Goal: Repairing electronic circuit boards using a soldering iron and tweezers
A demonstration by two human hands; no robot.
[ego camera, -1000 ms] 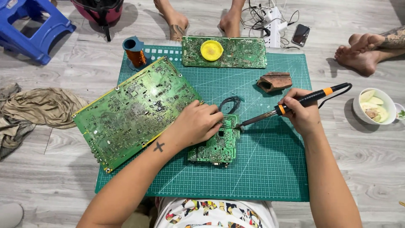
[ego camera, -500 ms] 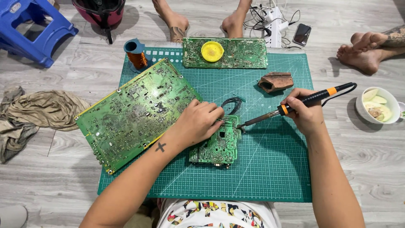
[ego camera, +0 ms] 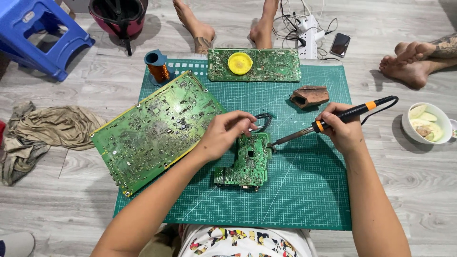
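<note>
Head view. Small green circuit board (ego camera: 246, 163) lies flat on the green cutting mat (ego camera: 304, 190), near the mat's middle. Left hand (ego camera: 223, 134) rests at the board's upper edge, fingers (ego camera: 245, 119) curled and pinched together over something small there; what they grip is hidden, possibly the black looped wire (ego camera: 264, 120) just beside them. Right hand (ego camera: 342, 129) is closed around a soldering iron (ego camera: 333, 120), pen-fashion, fingers wrapped on the black-and-orange handle. The iron's tip sits at the board's right edge, touching or nearly so. Judgement: work on a joint at that edge is under way; nothing shows how many joints are done or left.

Around: large green circuit board (ego camera: 157, 126) overlaps the mat's left side, close to the left forearm. A third board with a yellow disc (ego camera: 240, 63) lies at the far edge. Copper coil (ego camera: 158, 70), brown holder (ego camera: 309, 96), bowl of fruit slices (ego camera: 426, 123), crumpled cloth (ego camera: 43, 131), blue stool (ego camera: 38, 35), power strip (ego camera: 312, 29). Other people's bare feet (ego camera: 409, 64) rest on the floor beyond the mat, well apart from the work.
</note>
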